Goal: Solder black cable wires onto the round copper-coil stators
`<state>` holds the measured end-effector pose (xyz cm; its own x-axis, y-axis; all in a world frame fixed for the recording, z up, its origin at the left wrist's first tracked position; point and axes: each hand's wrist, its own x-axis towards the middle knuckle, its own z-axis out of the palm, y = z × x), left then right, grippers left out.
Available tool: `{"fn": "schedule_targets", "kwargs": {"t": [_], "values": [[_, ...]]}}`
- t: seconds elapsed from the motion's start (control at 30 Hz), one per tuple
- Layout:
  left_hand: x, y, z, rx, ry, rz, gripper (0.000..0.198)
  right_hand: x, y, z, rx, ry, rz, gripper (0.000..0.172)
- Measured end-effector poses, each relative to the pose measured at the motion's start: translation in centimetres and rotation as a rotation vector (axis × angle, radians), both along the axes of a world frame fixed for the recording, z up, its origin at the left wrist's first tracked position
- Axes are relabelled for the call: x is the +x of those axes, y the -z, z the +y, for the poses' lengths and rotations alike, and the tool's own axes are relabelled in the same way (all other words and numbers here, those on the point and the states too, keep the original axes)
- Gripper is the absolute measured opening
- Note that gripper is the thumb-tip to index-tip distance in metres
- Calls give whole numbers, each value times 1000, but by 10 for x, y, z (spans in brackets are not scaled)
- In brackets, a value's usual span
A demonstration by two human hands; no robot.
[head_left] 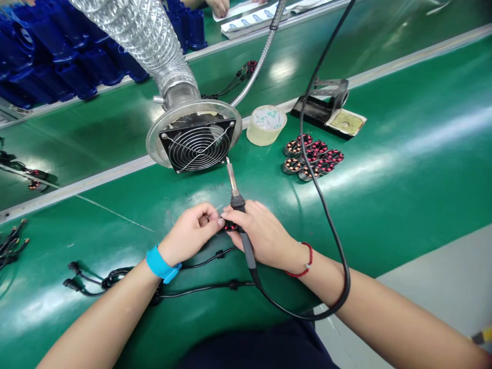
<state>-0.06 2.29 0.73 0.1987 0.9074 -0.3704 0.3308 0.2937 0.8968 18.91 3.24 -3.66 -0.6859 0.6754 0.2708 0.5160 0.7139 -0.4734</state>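
My right hand (pixel 261 233) is closed round a soldering iron (pixel 235 192), whose metal tip points up toward the fume fan. Its black cord (pixel 326 205) loops back past my right forearm. My left hand (pixel 192 230) is closed beside it, fingertips pinching a small red-and-black motor stator (pixel 229 226) between the two hands. A blue band sits on my left wrist and a red string bracelet on my right. Black cables with plugs (pixel 215 254) run under both hands across the green mat.
A fume extractor fan (pixel 198 143) on a silver hose stands just beyond the hands. A tape roll (pixel 266 124), a pile of several stators (pixel 311 156) and an iron stand with sponge (pixel 326 107) lie right of it. Blue parts (pixel 57 56) and another person's hand (pixel 218 6) lie at the back.
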Motion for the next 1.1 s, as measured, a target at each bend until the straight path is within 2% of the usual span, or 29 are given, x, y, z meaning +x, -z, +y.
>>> {"fn": "schedule_targets", "kwargs": {"t": [0.03, 0.1, 0.2, 0.27, 0.37, 0.53, 0.6, 0.67, 0.77, 0.93, 1.1], "values": [[-1, 0, 0, -34, 32, 3, 26, 0, -1, 0, 2, -8, -8, 34], [-3, -1, -1, -106, 15, -48, 27, 1, -1, 1, -7, 8, 30, 34], [-7, -2, 1, -159, -130, -163, 29, 3, -1, 3, 0, 86, 177, 33], [-7, -4, 2, -125, -196, -171, 29, 3, -1, 5, 34, 104, 247, 32], [-3, -5, 3, -86, -128, -124, 30, 3, -1, 5, 41, 66, 222, 34], [-2, -7, 1, -158, 57, -49, 31, 2, 0, 4, 30, 57, 202, 35], [-5, -7, 1, -132, 25, -60, 31, 3, 0, 5, 41, 86, 242, 36], [-7, -5, 2, -100, -80, -97, 32, 5, 0, 6, 37, 100, 267, 36], [-8, -3, 4, -100, -181, -153, 35, 6, -1, 5, 18, 62, 243, 36], [-6, -3, 4, -217, -29, -154, 40, 7, -1, 2, -13, -3, 145, 36], [-7, -3, 3, -341, 28, -229, 37, 7, -3, 2, -28, -22, 112, 37]]}}
